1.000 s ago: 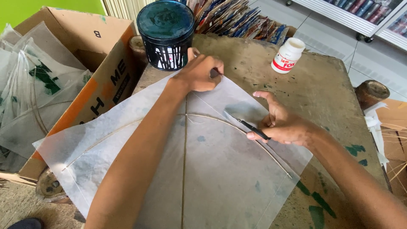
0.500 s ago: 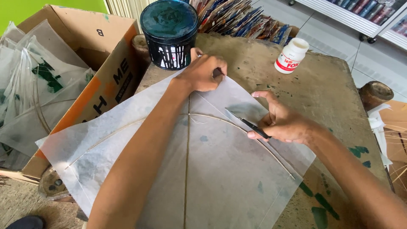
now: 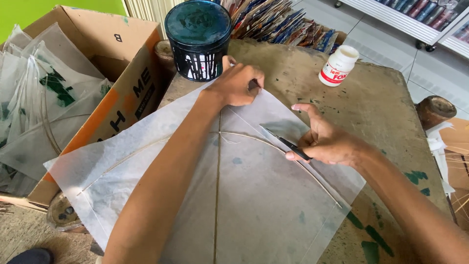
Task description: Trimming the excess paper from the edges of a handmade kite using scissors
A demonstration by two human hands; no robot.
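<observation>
A white paper kite (image 3: 244,195) with a thin bamboo spine and a curved cross stick lies flat on a worn wooden table (image 3: 381,107). My left hand (image 3: 237,85) is closed on the kite's top tip, pinching it against the table. My right hand (image 3: 327,142) presses on the paper by the curved stick at the right and holds a thin black blade (image 3: 288,143) that points toward the kite's middle.
A dark paint can (image 3: 198,39) stands just beyond the kite's tip. A white glue bottle (image 3: 338,65) sits at the back right. A cardboard box (image 3: 73,98) of finished kites is at the left. Colourful paper bundles (image 3: 278,24) lie behind the table.
My left hand has stayed closed on the kite's tip and my right hand still holds the blade. The view has only shifted slightly.
</observation>
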